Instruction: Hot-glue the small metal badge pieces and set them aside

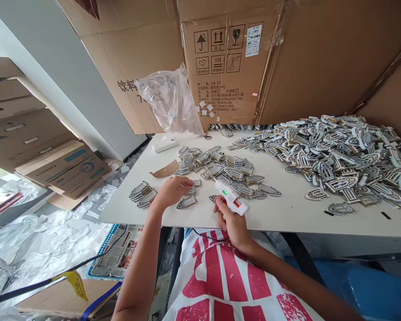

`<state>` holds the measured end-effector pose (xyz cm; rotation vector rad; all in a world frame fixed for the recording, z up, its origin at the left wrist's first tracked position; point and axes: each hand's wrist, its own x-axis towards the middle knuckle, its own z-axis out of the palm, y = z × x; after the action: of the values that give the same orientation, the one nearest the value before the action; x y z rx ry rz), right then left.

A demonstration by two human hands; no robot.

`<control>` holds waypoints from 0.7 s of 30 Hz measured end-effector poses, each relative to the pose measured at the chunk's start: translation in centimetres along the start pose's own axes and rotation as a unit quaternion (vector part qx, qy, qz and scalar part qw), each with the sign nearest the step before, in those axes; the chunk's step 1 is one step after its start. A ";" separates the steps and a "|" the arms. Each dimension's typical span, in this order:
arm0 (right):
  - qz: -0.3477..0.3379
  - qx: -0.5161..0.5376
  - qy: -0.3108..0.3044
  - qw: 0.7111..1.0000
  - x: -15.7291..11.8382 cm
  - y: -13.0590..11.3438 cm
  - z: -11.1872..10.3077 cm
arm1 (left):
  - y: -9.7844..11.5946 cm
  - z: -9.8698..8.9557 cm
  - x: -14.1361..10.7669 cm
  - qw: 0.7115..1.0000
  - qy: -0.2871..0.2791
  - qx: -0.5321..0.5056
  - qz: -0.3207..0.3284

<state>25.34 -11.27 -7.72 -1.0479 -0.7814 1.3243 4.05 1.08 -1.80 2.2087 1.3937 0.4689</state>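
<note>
My right hand [232, 220] is closed around a white hot glue gun [233, 198], its nozzle pointing up and left toward a pile of grey arch-shaped frame pieces [232, 169]. Beneath the glue gun, one such piece shows only in part. My left hand [172, 192] reaches over the table with its fingers drawn together beside a few grey pieces [187, 202]. What lies between those fingertips, if anything, is hidden. Left of that hand lies a small overlapping group of frame pieces [143, 195].
A large heap of similar pieces [347, 156] covers the table's right side. Tall cardboard [227, 67] stands behind, with a clear plastic bag [173, 102] against it. A white box-like object [165, 145] and a torn brown scrap [166, 170] lie at the left.
</note>
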 end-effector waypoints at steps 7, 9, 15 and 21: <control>-0.021 0.014 0.000 1.000 0.0 0.2 -0.1 | 0.6 0.2 -0.1 0.998 0.029 0.061 -0.005; -0.028 0.020 -0.010 0.999 -0.1 0.1 -0.1 | 1.4 0.0 -0.3 0.996 0.060 0.064 0.001; -0.099 0.002 0.020 0.995 0.0 -1.2 0.0 | 7.2 0.2 -2.2 0.989 -0.059 -0.050 0.123; -0.097 -0.042 0.082 0.991 -0.3 -2.6 -0.5 | 10.8 2.3 -3.2 0.979 -0.125 -0.061 0.149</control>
<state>26.72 -11.47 -5.42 -1.1039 -0.7990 1.0327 11.91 -6.22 2.30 2.2907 0.8875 0.3525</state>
